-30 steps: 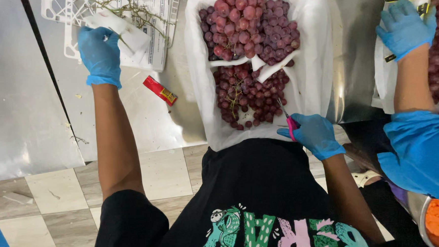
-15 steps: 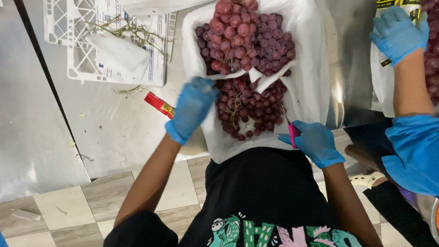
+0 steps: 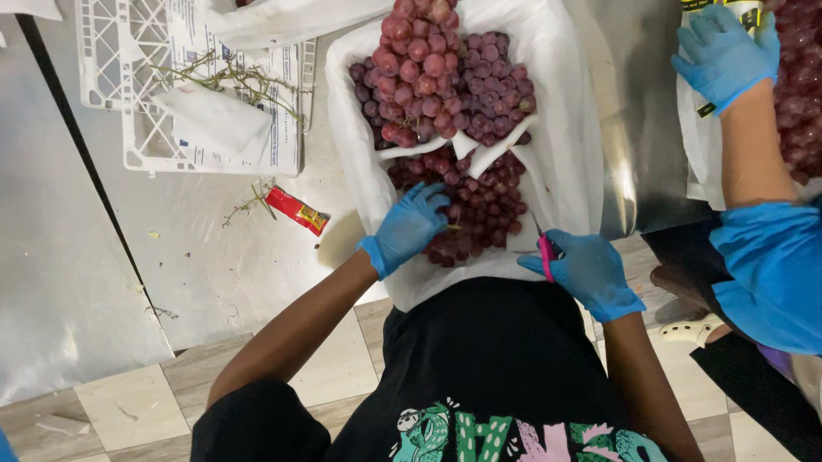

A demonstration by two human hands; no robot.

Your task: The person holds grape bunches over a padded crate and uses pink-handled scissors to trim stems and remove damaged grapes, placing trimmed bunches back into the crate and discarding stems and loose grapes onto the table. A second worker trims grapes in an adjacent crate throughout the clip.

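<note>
Grapes (image 3: pixel 470 201) lie in the lined box (image 3: pixel 568 113), crate (image 3: pixel 136 77) to its left

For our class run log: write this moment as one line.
left hand: on red grapes | right hand: holds pink-handled snips | white-lined box

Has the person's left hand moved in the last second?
Yes. The left hand left the white plastic crate and now rests on the red grapes in the white-lined box.
</note>
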